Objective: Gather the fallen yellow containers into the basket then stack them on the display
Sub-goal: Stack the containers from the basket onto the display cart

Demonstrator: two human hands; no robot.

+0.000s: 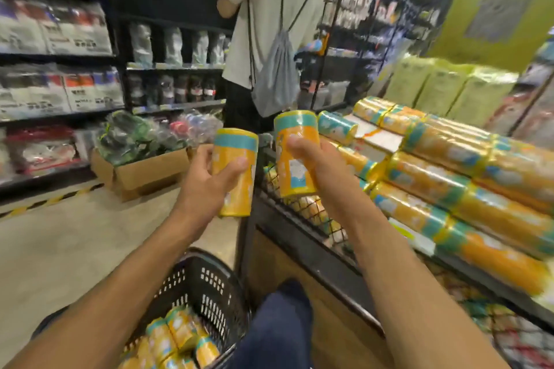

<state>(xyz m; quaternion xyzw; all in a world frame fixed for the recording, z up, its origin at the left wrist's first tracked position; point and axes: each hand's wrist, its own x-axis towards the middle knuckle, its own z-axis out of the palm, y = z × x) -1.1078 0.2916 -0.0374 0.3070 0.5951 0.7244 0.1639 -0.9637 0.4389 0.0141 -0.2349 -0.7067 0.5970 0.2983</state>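
- Two yellow containers are held up in the air, one in each hand, both roughly upright with the teal band at the top.
- The left hand (209,181) is curled round the first container (236,159), with the thumb across its front, just left of the display's corner.
- The right hand (313,163) is wrapped round the second container (295,141), which leans slightly and sits above the display's wire edge.
- The two held containers are near each other but apart.
- The display (302,252) has a dark frame over a wooden panel. On it the stacked containers (443,186) lie on their sides in tight rows, end to end.
- A black basket (209,281) sits low under the left forearm, and the basket's containers (171,335) are piled inside it.
- A knee in dark blue trousers (281,317) is just beside the basket.
- Another person in a pale shirt stands at the shelves beyond, with a grey drawstring bag (277,81) hanging behind.
- A cardboard box (150,172) rests on the floor by the shelves. Its contents are blurred, possibly bagged goods.
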